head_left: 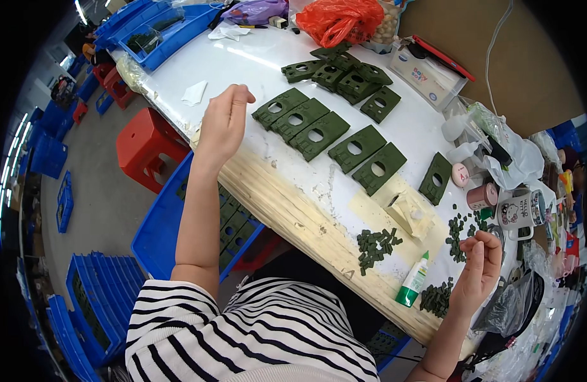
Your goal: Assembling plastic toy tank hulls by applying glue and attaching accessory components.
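My left hand (pixel 225 121) is raised over the table's left side, just beside a row of dark green plastic hull plates (pixel 296 119) with round holes. Its fingers are loosely stretched and close together, and nothing shows in them. At the right, my right hand (pixel 477 275) hovers by a heap of small dark green pieces (pixel 456 239). Its thumb and fingers curl toward each other; whatever lies between the tips is too small to name. Two more heaps of small green pieces (pixel 376 248) and a green-and-white glue bottle (pixel 413 280) are between me and the plates.
More hull plates (pixel 354 83) are stacked at the back, and a single plate (pixel 435 179) lies right. A tape-covered block (pixel 411 215) stands mid-table. Cups (pixel 521 210), bottles and bags crowd the right edge. Blue trays (pixel 156 38) and a red stool (pixel 150 148) are at left.
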Demonstrator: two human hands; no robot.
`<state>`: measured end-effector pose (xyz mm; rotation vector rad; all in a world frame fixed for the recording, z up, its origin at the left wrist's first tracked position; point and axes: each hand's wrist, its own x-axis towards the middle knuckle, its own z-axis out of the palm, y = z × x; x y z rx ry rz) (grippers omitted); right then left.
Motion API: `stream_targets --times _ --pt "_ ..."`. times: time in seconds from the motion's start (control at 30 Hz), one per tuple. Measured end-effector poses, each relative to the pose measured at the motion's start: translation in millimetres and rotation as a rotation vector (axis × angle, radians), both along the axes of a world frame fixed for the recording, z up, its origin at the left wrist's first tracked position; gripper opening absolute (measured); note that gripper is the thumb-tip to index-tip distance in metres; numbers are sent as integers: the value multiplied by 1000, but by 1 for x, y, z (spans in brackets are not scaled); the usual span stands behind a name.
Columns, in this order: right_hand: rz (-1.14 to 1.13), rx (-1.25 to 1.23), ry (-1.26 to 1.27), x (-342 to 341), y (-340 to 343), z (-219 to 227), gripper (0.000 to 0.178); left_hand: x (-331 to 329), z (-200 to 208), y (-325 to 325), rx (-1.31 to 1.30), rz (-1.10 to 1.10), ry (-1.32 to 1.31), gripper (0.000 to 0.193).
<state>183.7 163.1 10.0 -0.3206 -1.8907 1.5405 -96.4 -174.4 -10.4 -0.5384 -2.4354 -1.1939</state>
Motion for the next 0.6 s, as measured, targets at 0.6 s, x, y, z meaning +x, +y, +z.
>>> stream_targets --times 0.6 --pt "2 -2 3 -1 0 -1 18 34 -6 67 -744 30 127 32"
